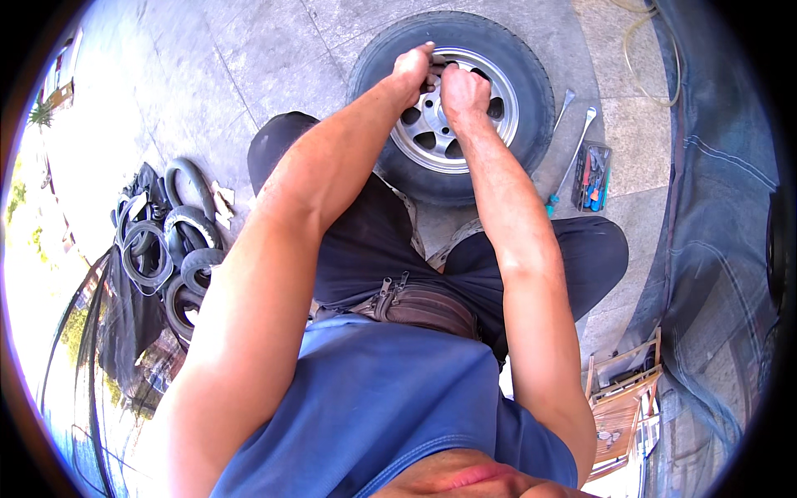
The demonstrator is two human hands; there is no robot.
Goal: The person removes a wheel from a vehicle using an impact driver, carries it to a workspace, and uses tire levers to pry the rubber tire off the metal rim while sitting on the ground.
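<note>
A car wheel lies flat on the floor before my folded legs, its black tyre [531, 87] around a silver rim [440, 145] with dark openings. Both of my hands meet over the far part of the rim. My left hand [415, 70] has its fingers curled, close to the rim's far inner edge. Right beside it, my right hand [466, 93] is closed with its knuckles up. Whatever the fingers of either hand grip is hidden or too small to name.
Two long metal levers [586, 124] lie right of the tyre. Nearby sits a small tray [603, 158] of hand tools. Inner tubes and tyres [189, 184] are heaped at the left. A wooden rack [635, 398] stands lower right, and blue cloth [722, 183] hangs along the right side.
</note>
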